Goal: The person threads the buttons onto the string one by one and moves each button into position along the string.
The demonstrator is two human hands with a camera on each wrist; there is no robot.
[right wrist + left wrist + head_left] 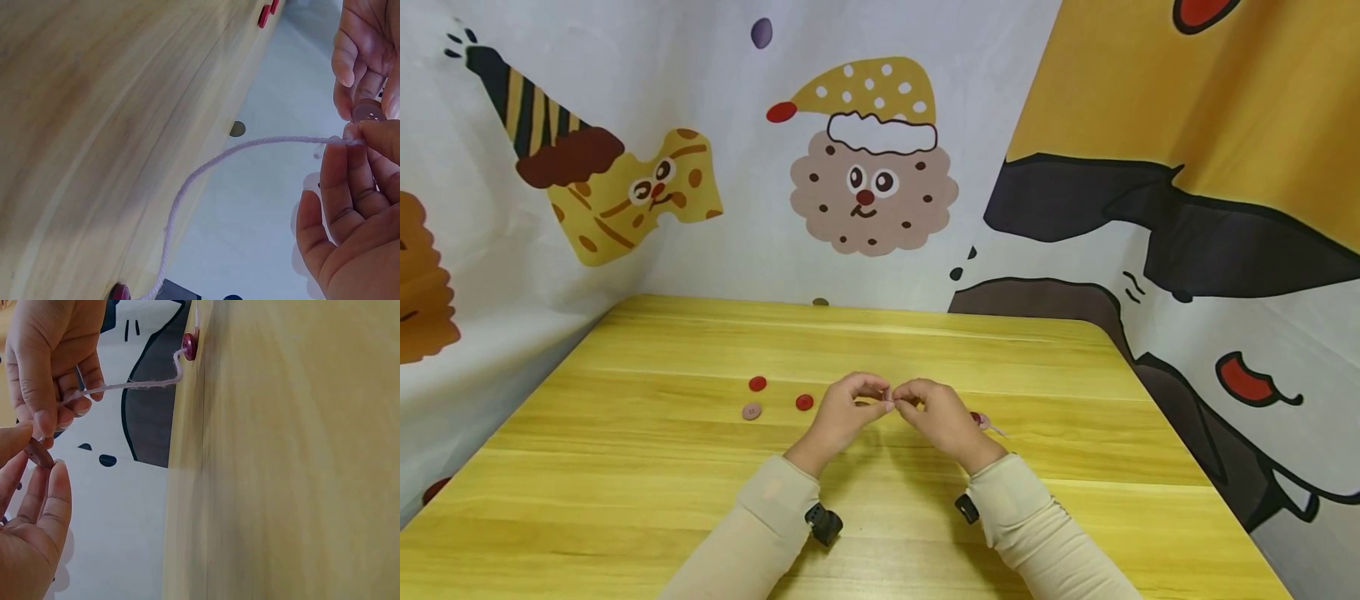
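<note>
My left hand (841, 414) pinches a dusky pink button (40, 453) between thumb and fingertips, and small holes show in its face. Close beside it, my right hand (946, 419) pinches the end of a pale lilac yarn (187, 178) between thumb and finger. The fingertips of both hands nearly meet above the table. Whether the yarn's tip enters a hole of the button cannot be told. From the right hand the yarn runs down to a dark red button (189, 347) on the table, and it passes through that button. A pink button (984, 422) lies against it.
Left of the hands, two red buttons (757, 383) and one pink button (751, 412) lie loose on the wooden table (625, 467). A cartoon-printed cloth (715, 275) hangs behind the table's far edge and along its sides.
</note>
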